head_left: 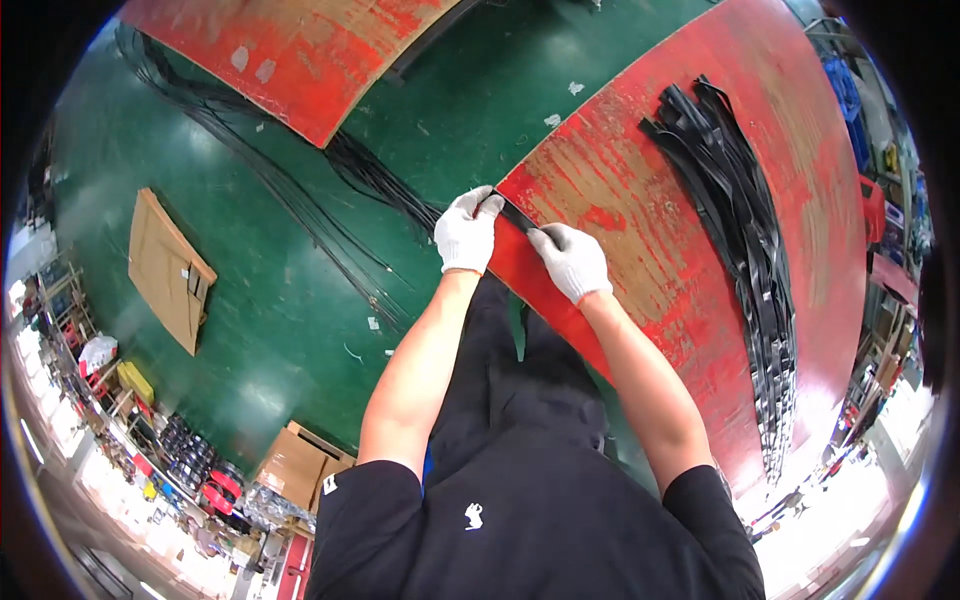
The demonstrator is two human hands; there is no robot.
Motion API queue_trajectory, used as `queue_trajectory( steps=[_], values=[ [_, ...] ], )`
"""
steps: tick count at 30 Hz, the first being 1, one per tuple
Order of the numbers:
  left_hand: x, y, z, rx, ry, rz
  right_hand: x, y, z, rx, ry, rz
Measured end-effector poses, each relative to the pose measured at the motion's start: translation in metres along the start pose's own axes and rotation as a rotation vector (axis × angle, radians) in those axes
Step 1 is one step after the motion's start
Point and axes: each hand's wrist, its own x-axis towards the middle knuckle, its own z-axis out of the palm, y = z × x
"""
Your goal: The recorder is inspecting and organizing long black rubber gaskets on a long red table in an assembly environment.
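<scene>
Both of my hands wear white gloves and pinch one thin black strip point(517, 215) at the near corner of a worn red table point(640, 230). My left hand point(466, 231) grips the strip's left end just off the table's edge. My right hand point(572, 260) closes on the other end, resting on the red top. The strip is stretched short between the two hands. A long pile of similar black strips point(745, 230) lies along the table to the right, well apart from my hands.
A green floor point(270, 300) spreads left of the table, with long black cords point(300, 200) trailing across it. A second red table point(300, 50) stands at the top. A flat cardboard sheet point(165, 270) and a cardboard box point(300, 465) sit on the floor.
</scene>
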Motion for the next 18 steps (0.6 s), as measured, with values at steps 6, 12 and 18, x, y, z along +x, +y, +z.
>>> queue_trajectory(
  steps=[6,12,18],
  values=[
    [0.004,0.015,-0.008,0.116,-0.062,-0.049,-0.087,0.054,-0.068,-0.234,0.626,-0.175],
    [0.009,0.025,-0.011,0.256,-0.113,-0.047,-0.175,0.140,-0.112,-0.157,0.759,-0.062],
    [0.008,0.022,-0.008,0.286,-0.046,-0.066,-0.238,0.174,-0.104,-0.113,0.796,-0.159]
  ],
)
